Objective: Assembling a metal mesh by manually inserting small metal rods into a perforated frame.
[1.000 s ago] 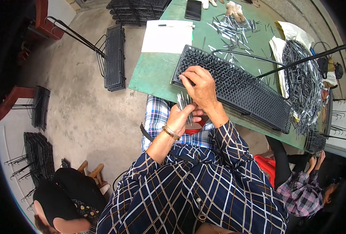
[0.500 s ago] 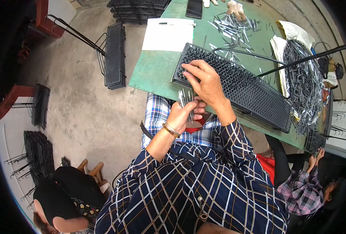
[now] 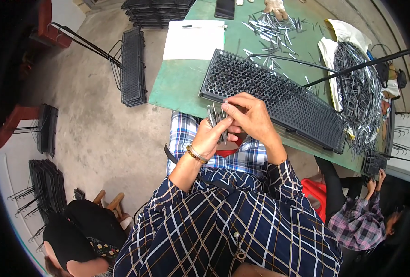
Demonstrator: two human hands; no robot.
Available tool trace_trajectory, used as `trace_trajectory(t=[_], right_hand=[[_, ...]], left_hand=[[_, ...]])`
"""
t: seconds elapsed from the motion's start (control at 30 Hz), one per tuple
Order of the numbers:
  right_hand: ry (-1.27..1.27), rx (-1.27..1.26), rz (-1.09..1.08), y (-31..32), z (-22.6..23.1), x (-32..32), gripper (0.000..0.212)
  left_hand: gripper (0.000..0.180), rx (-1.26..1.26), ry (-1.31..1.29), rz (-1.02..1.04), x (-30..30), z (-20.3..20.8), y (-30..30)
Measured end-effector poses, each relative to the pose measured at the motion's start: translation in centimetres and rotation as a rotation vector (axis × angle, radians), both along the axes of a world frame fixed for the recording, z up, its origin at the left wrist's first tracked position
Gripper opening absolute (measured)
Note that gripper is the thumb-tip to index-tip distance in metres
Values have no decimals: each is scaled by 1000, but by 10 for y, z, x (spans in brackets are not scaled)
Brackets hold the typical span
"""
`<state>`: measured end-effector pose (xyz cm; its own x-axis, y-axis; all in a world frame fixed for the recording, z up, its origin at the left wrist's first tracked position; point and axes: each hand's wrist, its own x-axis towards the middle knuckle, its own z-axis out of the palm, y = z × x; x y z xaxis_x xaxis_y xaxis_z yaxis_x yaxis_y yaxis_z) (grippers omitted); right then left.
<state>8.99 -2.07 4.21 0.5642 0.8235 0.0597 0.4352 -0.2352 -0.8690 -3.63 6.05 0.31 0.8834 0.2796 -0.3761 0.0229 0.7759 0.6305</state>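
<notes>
Since the right hand (image 3: pixel 255 119) quit the rack (image 3: pixel 306 112), it and the left (image 3: pixel 206 138) clamp rods (image 3: pixel 212 114).

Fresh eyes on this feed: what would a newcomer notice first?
Probably the long, black perforated rack, lying slantwise on the green table. Next, the bundle of thin metallic rods in the left hand, with the right hand close beside its top. Then the large heap of similar pieces in an open white sack toward the table's right.

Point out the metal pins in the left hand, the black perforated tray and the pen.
Metal pins (image 3: pixel 212 115): head view, on the bundle's exposed upper part.
Black perforated tray (image 3: pixel 306 113): head view, on its holed top face.
Pen (image 3: pixel 187 26): head view, on its dark part.
</notes>
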Motion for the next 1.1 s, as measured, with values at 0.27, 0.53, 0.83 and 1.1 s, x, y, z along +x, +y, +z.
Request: trace_trajectory(t=[0.27,0.53,0.83,1.1], right_hand=[[381,65,-64,-12,-9,0,23],[372,163,-234,-5,-7,-1,22],[-321,331,-176,34,-13,9,22],[-557,295,-106,34,-18,15,20]], left_hand=[[25,17,35,-29,0,1,-4],[27,-54,87,-16,0,0,0],[22,-16,99,-81,-5,-9,-1],[21,-78,120,-102,-4,1,-2]])
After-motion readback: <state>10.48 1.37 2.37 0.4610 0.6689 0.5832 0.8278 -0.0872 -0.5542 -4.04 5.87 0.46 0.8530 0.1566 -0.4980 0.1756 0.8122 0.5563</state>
